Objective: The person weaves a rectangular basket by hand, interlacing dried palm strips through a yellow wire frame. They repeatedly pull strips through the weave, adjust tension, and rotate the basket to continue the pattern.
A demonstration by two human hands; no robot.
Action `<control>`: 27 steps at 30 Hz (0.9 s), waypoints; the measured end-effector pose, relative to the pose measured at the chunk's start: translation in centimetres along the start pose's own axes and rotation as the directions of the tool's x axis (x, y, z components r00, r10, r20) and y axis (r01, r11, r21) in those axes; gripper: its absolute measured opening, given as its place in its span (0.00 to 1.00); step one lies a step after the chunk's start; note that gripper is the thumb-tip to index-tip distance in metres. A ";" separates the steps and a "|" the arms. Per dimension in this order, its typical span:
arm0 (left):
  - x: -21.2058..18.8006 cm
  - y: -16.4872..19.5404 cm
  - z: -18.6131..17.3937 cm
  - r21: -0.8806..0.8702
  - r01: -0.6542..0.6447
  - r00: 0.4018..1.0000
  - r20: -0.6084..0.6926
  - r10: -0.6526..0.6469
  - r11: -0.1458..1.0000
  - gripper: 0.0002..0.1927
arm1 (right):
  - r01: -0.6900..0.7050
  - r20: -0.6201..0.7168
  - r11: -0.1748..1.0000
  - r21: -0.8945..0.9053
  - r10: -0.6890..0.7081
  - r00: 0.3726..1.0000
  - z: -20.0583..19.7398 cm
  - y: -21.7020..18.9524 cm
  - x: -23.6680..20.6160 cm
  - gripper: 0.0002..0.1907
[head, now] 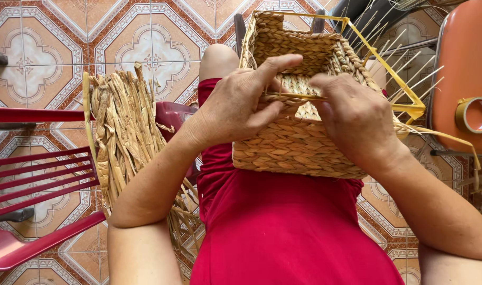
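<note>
I am closing my left hand [235, 108] on the rim of the woven basket [296, 142], with the thumb stretched over the top edge, and my right hand [357, 119] is pinching a flat yellow strand [293, 96] against the same rim, so both grips are holding. The basket is resting on my lap, on the red dress [283, 227], with its open side turned away from me. I judge that I am weaving the rim now; the next move is needing a firm pull on the strand while the left hand is keeping the edge steady. A yellow wire frame [381, 58] is standing out beyond the basket, and loose thin stalks [410, 79] there could be catching my fingers. A bundle of dried fibre [127, 132] is lying on the red plastic chair [35, 174] at my left, and an orange chair [465, 58] with a tape roll [470, 114] is standing at my right, on the tiled floor [50, 47].
</note>
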State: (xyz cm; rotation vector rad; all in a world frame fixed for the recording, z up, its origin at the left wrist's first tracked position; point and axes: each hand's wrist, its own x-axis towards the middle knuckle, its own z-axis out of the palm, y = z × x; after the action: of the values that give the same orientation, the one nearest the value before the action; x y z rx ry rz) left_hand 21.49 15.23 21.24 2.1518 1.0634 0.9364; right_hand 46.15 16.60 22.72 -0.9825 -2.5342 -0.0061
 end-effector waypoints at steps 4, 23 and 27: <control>-0.4 -0.2 0.4 -0.001 -0.004 1.000 -0.020 0.004 1.000 0.42 | -0.015 -0.003 0.972 -0.233 0.015 1.000 0.9 -0.7 1.7 0.04; -4.6 2.3 3.6 0.417 -0.058 0.868 -0.428 0.253 0.907 0.21 | -0.002 0.245 0.987 0.162 -0.038 0.969 -0.7 -1.1 7.3 0.32; -4.0 2.0 4.0 0.455 -0.029 0.874 -0.420 0.243 0.890 0.22 | 0.268 0.042 0.954 0.135 -0.275 0.960 0.1 0.1 7.1 0.37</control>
State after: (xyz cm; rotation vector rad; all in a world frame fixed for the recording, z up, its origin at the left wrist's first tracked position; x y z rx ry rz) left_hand 23.70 10.15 18.95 2.4532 1.4805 1.4577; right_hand 41.47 21.32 25.34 -0.5879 -2.6677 0.1057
